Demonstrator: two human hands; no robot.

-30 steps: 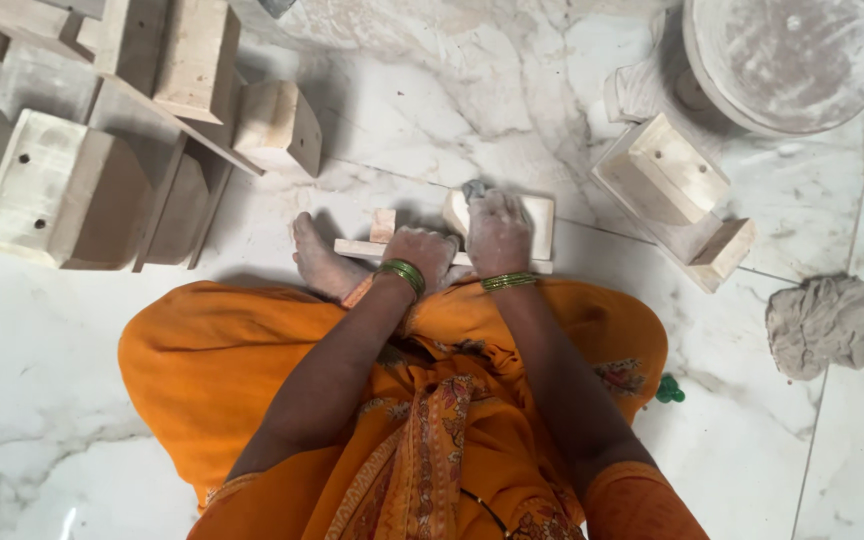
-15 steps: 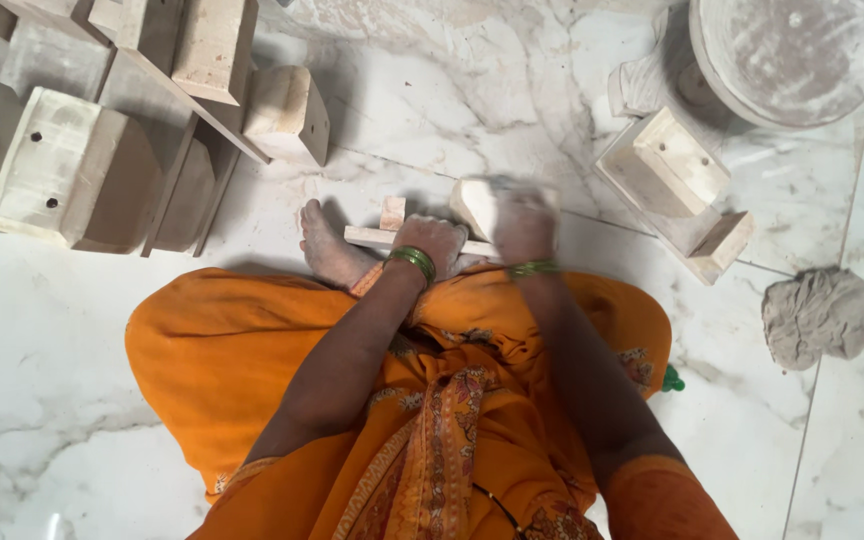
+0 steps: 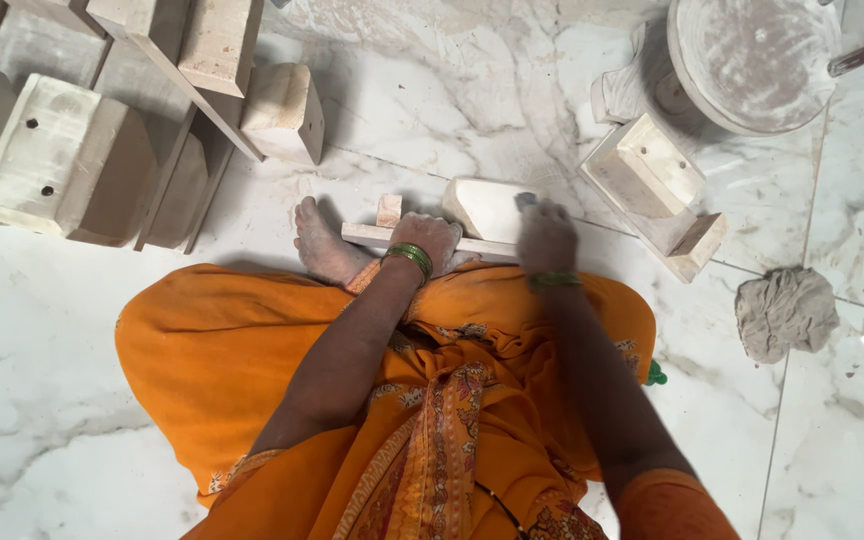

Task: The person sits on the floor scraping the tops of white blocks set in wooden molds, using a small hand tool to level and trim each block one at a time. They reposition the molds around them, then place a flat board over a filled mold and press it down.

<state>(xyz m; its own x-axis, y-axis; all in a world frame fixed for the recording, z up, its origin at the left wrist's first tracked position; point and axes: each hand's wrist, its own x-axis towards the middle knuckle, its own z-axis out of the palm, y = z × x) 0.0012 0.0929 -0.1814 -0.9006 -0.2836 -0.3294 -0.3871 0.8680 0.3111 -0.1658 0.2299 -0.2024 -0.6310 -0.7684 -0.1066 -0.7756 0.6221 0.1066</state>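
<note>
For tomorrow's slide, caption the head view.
Seated person's left hand and right hand work a pale block on marble floor.

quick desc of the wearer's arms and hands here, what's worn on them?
Both forearms are bare, no gloves. The left hand has green bangles stacked at the wrist; the right hand has a green bangle too, motion-blurred. Pale dust coats the fingers and knuckles of both hands. An orange sleeve covers the right upper arm, matching the orange garment with its patterned border.
</note>
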